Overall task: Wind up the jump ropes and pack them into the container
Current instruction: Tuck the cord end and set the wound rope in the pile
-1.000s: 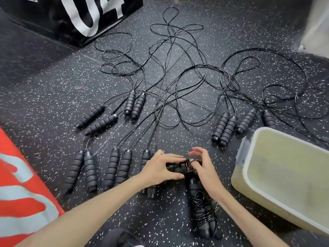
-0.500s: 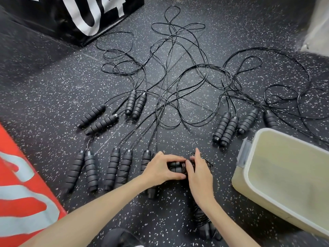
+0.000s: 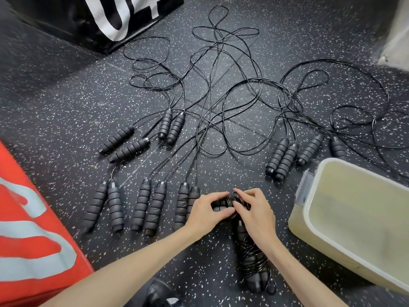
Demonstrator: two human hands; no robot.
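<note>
Fingers: both hands pinch the bundle [image 3: 230,201], so the loops stay tight.
Left hand [image 3: 204,214]: grips the handles from 9 o'clock.
Right hand [image 3: 256,214]: fingertips tuck the cord end from 3 o'clock.
Done bundle [image 3: 252,262]: lies at 6 o'clock.
Box [image 3: 309,227]: sits at 3 o'clock, near for packing.
Loose ropes [image 3: 221,96]: lie at 12 o'clock.

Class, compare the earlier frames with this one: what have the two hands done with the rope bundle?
The right hand shifted from its fingertip pinch, laid over the bundle, then returned to pinching the cord on the wound jump rope. The left hand kept gripping it. The container and loose ropes stayed put.
</note>
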